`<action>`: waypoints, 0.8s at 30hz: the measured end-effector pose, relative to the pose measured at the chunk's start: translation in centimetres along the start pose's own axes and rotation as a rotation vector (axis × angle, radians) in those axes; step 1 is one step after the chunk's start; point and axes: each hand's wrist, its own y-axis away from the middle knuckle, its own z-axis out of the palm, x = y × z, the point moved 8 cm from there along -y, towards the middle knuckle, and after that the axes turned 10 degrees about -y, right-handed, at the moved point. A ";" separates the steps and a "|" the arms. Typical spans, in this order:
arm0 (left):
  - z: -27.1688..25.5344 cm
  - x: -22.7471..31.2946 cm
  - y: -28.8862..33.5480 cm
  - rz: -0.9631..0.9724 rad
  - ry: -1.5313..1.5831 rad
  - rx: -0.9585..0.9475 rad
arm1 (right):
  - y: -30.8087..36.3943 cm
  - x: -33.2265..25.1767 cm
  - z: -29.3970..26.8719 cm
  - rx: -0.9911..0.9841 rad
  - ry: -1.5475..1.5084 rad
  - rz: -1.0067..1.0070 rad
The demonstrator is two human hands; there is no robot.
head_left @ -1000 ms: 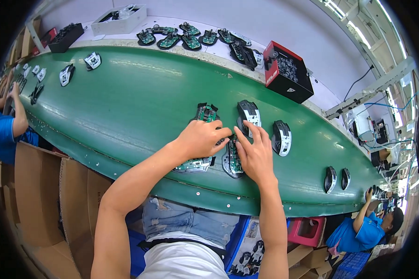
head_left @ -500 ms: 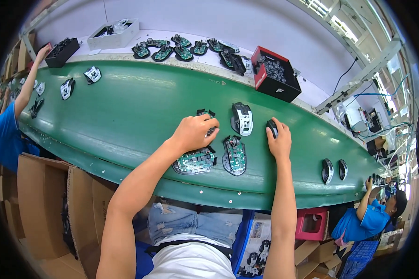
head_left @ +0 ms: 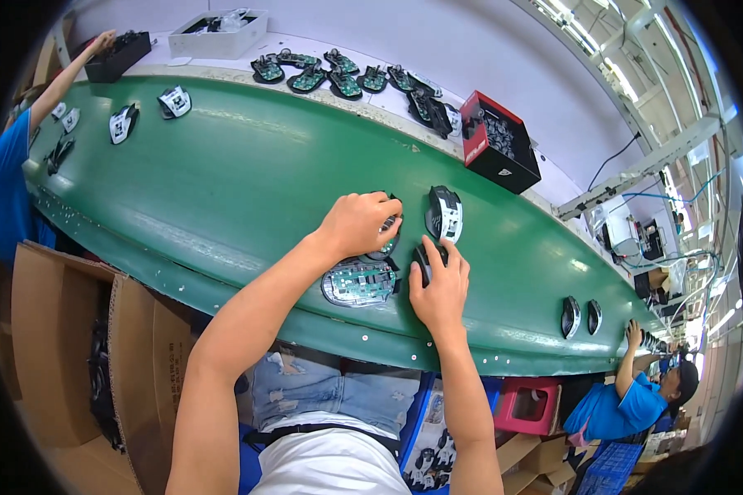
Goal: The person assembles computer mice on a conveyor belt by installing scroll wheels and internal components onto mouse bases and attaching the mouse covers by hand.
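Note:
My left hand point(head_left: 357, 224) is closed over a mouse base point(head_left: 385, 250) with a green circuit board, hiding most of it; its thumb and fingers are at a dark part. Just below lies another open mouse base point(head_left: 359, 283), its board facing up. My right hand point(head_left: 440, 290) grips a black mouse shell point(head_left: 422, 262) from above, fingers curled over its sides; whatever lies beneath is hidden. Beyond its fingertips, a black and white mouse shell point(head_left: 445, 213) sits on the green conveyor belt point(head_left: 256, 190).
Several mouse bases point(head_left: 344, 82) lie on the far ledge, beside a black-red box point(head_left: 504, 153) of small dark parts. Two mouse shells point(head_left: 570, 318) sit on the belt at right. Co-workers in blue work at both ends. A cardboard box point(head_left: 62, 330) stands at lower left.
My right hand has brought the black mouse shell left and nearer, over where a mouse base with its board showing lay. My left hand stays over its base.

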 end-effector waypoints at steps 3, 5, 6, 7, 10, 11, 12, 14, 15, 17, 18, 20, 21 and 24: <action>0.0 -0.2 0.2 -0.029 0.008 -0.005 | 0.2 -0.6 -0.1 0.014 0.103 -0.055; 0.2 -0.3 0.4 -0.038 0.019 -0.010 | 0.3 -0.1 0.2 -0.009 -0.005 -0.021; 0.3 -0.2 0.4 -0.038 0.024 -0.017 | 0.2 -0.5 0.0 -0.012 0.053 -0.031; 0.4 -0.3 0.4 -0.056 0.037 -0.023 | 0.2 -0.5 0.1 -0.008 0.080 -0.057; 0.2 -0.1 0.1 -0.007 0.027 0.032 | -0.2 -0.8 0.0 -0.017 0.117 -0.115; 0.4 -0.2 -0.1 -0.018 0.035 0.033 | -0.3 -0.8 0.0 -0.013 0.134 -0.134; 0.3 -0.4 -0.3 -0.028 0.036 0.034 | -0.5 -0.9 0.1 -0.019 0.179 -0.141; 0.4 -0.6 0.1 -0.041 0.044 0.039 | -0.7 -0.8 0.3 -0.067 0.124 -0.101; 0.6 -1.1 0.0 -0.054 0.056 0.029 | -1.2 -0.7 0.5 -0.100 0.028 -0.077; 1.1 -1.3 0.3 -0.035 0.052 0.037 | -0.7 0.8 0.2 -0.093 -0.227 -0.030; 1.2 -1.4 0.4 -0.048 0.049 0.046 | -0.5 1.7 0.0 -0.072 -0.520 0.054; 1.5 -1.4 0.3 -0.038 0.057 0.029 | -0.6 1.7 0.0 -0.067 -0.437 0.009; 1.3 -1.4 0.4 -0.035 0.049 0.043 | -0.4 1.4 -0.2 -0.047 -0.352 -0.013; 0.9 -1.9 0.6 -0.047 0.040 0.054 | -1.0 1.1 -0.6 -0.130 -0.287 -0.030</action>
